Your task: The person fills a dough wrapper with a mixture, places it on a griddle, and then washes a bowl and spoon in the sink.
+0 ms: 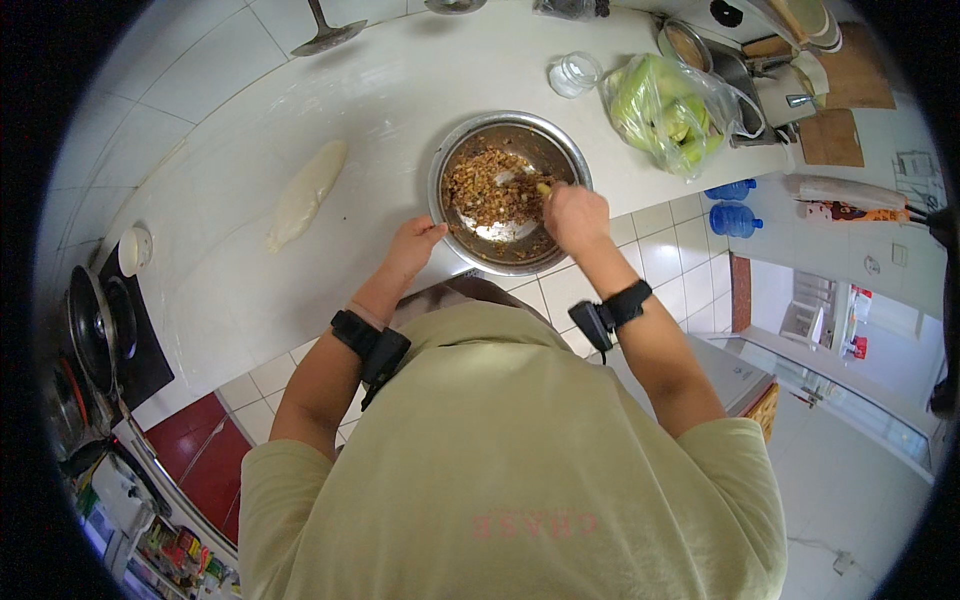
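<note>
A stainless steel bowl (511, 118) at the counter's front edge holds a chopped brown filling (487, 184). My left hand (412, 246) grips the bowl's rim at its lower left. Over the right side of the bowl, my right hand (577, 217) is closed around a utensil with a yellowish end (544, 189) showing; the rest of it is hidden by the hand and the filling. To the left of the bowl, a long piece of pale dough (309, 195) lies on the counter.
Behind the bowl to the right are a glass jar (576, 73) and a clear plastic bag of green vegetables (664, 112), near the sink (739, 90). A white cup (135, 251) and a lidded pan (92, 326) stand far left. A ladle (328, 37) is at the back.
</note>
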### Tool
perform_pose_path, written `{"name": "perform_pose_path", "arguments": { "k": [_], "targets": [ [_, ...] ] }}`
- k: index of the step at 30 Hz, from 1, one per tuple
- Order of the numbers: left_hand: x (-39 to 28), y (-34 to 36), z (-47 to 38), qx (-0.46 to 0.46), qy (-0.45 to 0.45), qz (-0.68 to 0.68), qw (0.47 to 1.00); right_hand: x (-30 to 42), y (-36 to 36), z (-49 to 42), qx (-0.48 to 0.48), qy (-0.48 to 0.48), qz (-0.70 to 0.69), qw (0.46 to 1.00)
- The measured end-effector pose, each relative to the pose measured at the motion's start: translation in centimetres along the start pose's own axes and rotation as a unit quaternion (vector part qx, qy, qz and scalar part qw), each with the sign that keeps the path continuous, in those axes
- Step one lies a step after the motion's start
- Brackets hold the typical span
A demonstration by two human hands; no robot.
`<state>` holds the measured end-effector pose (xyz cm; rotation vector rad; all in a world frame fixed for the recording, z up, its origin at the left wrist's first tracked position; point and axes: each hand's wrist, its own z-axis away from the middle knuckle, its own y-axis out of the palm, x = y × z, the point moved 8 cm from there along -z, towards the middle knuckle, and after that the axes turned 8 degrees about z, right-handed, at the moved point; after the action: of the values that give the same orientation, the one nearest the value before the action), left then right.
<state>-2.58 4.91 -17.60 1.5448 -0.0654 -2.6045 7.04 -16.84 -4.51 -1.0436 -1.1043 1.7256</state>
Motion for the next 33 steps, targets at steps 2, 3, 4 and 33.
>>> {"name": "perform_pose_path", "arguments": {
  "k": [2, 3, 4, 33],
  "targets": [
    [0.8, -0.1, -0.2, -0.001, 0.0, 0.012, 1.0, -0.5, -0.2, -1.4, -0.004, 0.013, -0.009, 1.0],
    [0.5, 0.1, -0.1, -0.003, -0.002, 0.02, 1.0, -0.7, -0.2, -2.1, -0.005, 0.021, -0.014, 1.0],
    [0.2, 0.2, 0.0, -0.005, -0.004, 0.027, 1.0, -0.6, 0.4, -2.8, 0.006, 0.015, -0.053, 0.998],
    [0.6, 0.3, -0.6, 0.008, 0.039, 0.012, 0.999, 1.7, 3.7, -0.8, -0.019, -0.132, -0.008, 0.991]
  ]
}}
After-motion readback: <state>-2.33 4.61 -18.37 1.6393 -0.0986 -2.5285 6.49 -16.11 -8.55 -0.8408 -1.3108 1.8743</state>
